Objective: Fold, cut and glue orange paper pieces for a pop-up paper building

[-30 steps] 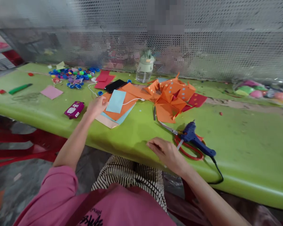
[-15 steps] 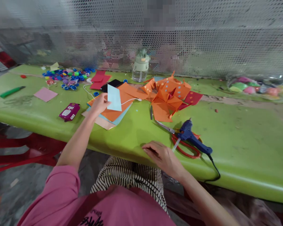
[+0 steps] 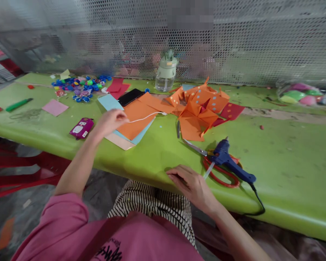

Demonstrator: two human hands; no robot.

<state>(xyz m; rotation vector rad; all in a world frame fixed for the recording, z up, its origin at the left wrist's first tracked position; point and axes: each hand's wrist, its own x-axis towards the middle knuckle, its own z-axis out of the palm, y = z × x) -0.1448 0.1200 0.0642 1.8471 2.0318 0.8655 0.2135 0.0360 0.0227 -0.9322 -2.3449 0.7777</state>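
Loosely curled and blurred, the left hand [image 3: 112, 121] hovers over the near-left corner of the stack of coloured paper sheets [image 3: 133, 125]; whether its fingers pinch anything cannot be told, and no sheet shows clearly inside it. A light blue sheet [image 3: 108, 102] lies flat just beyond the stack's far-left corner, beside the black phone [image 3: 131, 96], apart from the hand. That sheet is a slanted four-sided piece whose long axis runs from far-left to near-right, its nearer end pointing toward the stack. The stack itself has orange on top with pale blue and tan edges showing beneath, and a white cable [image 3: 148, 116] crosses it. As for progress, a folded orange paper piece [image 3: 199, 108] dotted with small stickers stands to the right of the stack and looks well advanced, while the flat sheets look uncut and unfolded. The right hand [image 3: 191, 183] rests palm down on the near edge of the green table [image 3: 288, 152], well right of the stack, fingers relaxed and holding nothing, its knuckles close to the tip of the blue glue gun [image 3: 228, 161], which lies over red-handled scissors [image 3: 220, 174]. Left of the stack sit a purple box [image 3: 81, 127], a pink square [image 3: 55, 107] and a heap of bottle caps [image 3: 80, 87]; behind it stands a water bottle [image 3: 165, 72].
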